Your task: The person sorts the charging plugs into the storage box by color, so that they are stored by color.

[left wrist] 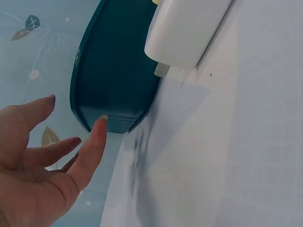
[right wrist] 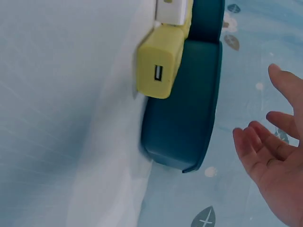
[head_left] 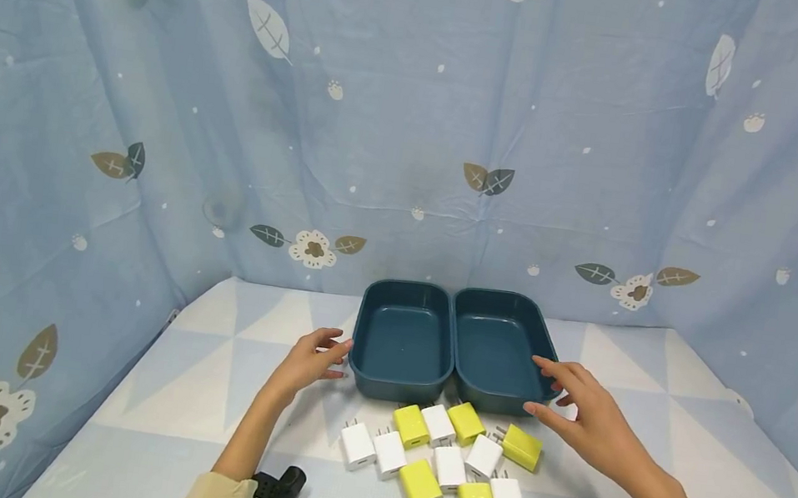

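Two dark teal trays stand side by side, the left tray and the right tray. Nothing lies in either one. My left hand is at the left tray's outer side, fingers loosely bent and holding nothing; whether a fingertip touches the wall I cannot tell. By the right tray's outer side is my right hand, thumb and fingers apart, with nothing between them. In front of the trays lie several white USB chargers and several yellow USB chargers. The right wrist view shows a yellow charger close up, its port facing the camera.
A patterned cloth in white and pale blue covers the table. Behind the trays hangs a blue curtain with leaves and flowers. Black wrist mounts are strapped to the forearms.
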A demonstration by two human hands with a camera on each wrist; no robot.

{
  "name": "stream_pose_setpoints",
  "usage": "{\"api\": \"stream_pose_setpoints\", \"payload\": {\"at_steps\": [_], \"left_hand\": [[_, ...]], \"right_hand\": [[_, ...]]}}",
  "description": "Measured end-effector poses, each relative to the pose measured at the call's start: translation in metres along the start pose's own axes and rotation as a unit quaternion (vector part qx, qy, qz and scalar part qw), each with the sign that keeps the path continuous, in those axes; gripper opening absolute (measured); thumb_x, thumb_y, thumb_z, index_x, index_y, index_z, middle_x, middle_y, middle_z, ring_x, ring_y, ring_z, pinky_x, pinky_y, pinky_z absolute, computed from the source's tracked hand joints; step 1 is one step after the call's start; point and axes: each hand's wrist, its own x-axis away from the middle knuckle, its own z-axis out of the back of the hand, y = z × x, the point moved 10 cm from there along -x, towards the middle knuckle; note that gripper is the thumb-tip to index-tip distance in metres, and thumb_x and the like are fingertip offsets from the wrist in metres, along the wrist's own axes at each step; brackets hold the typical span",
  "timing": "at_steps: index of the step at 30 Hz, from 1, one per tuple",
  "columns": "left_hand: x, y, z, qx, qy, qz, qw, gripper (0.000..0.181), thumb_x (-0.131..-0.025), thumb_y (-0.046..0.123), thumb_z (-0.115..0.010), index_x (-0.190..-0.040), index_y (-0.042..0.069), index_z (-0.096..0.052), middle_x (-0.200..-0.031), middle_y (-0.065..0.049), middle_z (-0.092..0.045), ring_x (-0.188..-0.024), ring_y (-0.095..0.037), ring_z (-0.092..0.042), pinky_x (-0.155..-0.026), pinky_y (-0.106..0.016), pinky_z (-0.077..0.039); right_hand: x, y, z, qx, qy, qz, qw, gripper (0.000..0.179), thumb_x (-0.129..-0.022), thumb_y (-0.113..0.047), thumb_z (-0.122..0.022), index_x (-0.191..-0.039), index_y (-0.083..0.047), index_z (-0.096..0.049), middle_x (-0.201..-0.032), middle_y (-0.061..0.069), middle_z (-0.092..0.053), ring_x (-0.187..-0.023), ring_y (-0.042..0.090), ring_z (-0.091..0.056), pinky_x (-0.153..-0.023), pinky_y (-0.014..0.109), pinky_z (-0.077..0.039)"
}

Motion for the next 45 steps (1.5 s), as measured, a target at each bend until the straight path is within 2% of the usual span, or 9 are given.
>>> {"api": "stream_pose_setpoints", "payload": {"at_steps": [6,11,15,18,22,27,31,35,45], "left_hand": [[0.000,-0.008,-0.007,0.058,-0.019,0.031,0.9977,0.054,-0.101,0.020,-0.061,-0.140,-0.012,-0.042,-0.118,-0.027,-0.055,-0.103,-0.041,-0.062,-0.077,-0.039,-0.060],[0.000,-0.011,-0.010,0.075,-0.030,0.041,0.9959,0.050,-0.101,0.020,-0.059,-0.135,-0.013,-0.045,-0.113,-0.026,-0.057,-0.099,-0.041,-0.063,-0.076,-0.039,-0.061],[0.001,-0.012,-0.011,0.083,-0.035,0.046,0.9949,0.048,-0.101,0.020,-0.060,-0.133,-0.012,-0.046,-0.108,-0.023,-0.057,-0.093,-0.037,-0.065,-0.074,-0.037,-0.061],[0.001,-0.012,-0.013,0.089,-0.043,0.052,0.9938,0.046,-0.101,0.021,-0.059,-0.133,-0.011,-0.046,-0.104,-0.020,-0.057,-0.088,-0.031,-0.065,-0.072,-0.036,-0.061],[0.001,-0.013,-0.015,0.094,-0.053,0.057,0.9925,0.044,-0.102,0.020,-0.058,-0.132,-0.010,-0.046,-0.102,-0.019,-0.058,-0.082,-0.024,-0.064,-0.072,-0.034,-0.061],[0.002,-0.014,-0.017,0.098,-0.060,0.057,0.9918,0.041,-0.101,0.022,-0.059,-0.126,-0.010,-0.048,-0.101,-0.018,-0.058,-0.076,-0.020,-0.064,-0.070,-0.034,-0.061],[0.003,-0.015,-0.018,0.105,-0.061,0.059,0.9909,0.040,-0.101,0.024,-0.060,-0.123,-0.008,-0.049,-0.100,-0.018,-0.058,-0.075,-0.020,-0.064,-0.070,-0.035,-0.061],[0.002,-0.016,-0.018,0.118,-0.061,0.061,0.9892,0.040,-0.101,0.023,-0.060,-0.124,-0.008,-0.050,-0.100,-0.017,-0.057,-0.076,-0.020,-0.064,-0.071,-0.035,-0.061],[0.000,-0.019,-0.018,0.172,-0.063,0.064,0.9809,0.037,-0.100,0.012,-0.060,-0.125,-0.012,-0.049,-0.093,-0.013,-0.057,-0.076,-0.018,-0.064,-0.075,-0.033,-0.061]], "right_hand": [[0.010,-0.007,-0.009,-0.036,-0.031,0.018,0.9987,0.058,-0.085,-0.021,-0.080,-0.137,-0.013,-0.056,-0.121,0.000,-0.058,-0.088,0.015,-0.059,-0.066,0.025,-0.055],[0.018,-0.012,-0.016,-0.064,-0.064,0.013,0.9958,0.057,-0.087,-0.028,-0.078,-0.138,-0.020,-0.055,-0.128,0.000,-0.056,-0.089,0.013,-0.060,-0.059,0.024,-0.052],[0.023,-0.017,-0.021,-0.070,-0.086,0.022,0.9936,0.056,-0.086,-0.030,-0.078,-0.137,-0.020,-0.056,-0.125,-0.006,-0.056,-0.091,0.012,-0.060,-0.064,0.027,-0.056],[0.028,-0.018,-0.027,-0.079,-0.109,0.025,0.9907,0.055,-0.087,-0.033,-0.077,-0.136,-0.020,-0.058,-0.122,-0.005,-0.058,-0.094,0.014,-0.059,-0.069,0.029,-0.058],[0.035,-0.019,-0.035,-0.106,-0.140,0.027,0.9841,0.053,-0.088,-0.037,-0.075,-0.134,-0.017,-0.059,-0.116,0.000,-0.059,-0.092,0.013,-0.058,-0.069,0.027,-0.058],[0.044,-0.020,-0.047,-0.154,-0.189,0.016,0.9698,0.055,-0.088,-0.036,-0.075,-0.131,-0.008,-0.059,-0.115,0.005,-0.060,-0.090,0.014,-0.058,-0.067,0.025,-0.058],[0.050,-0.018,-0.060,-0.160,-0.245,-0.012,0.9561,0.059,-0.085,-0.041,-0.077,-0.133,-0.012,-0.059,-0.118,0.002,-0.059,-0.093,0.012,-0.056,-0.069,0.025,-0.057],[0.056,-0.020,-0.069,-0.161,-0.280,-0.015,0.9465,0.058,-0.085,-0.043,-0.077,-0.133,-0.016,-0.058,-0.120,-0.001,-0.058,-0.094,0.009,-0.055,-0.071,0.025,-0.056],[0.062,-0.023,-0.078,-0.145,-0.294,0.007,0.9447,0.055,-0.085,-0.045,-0.076,-0.130,-0.018,-0.060,-0.119,-0.006,-0.055,-0.090,0.003,-0.054,-0.070,0.023,-0.055]]}}
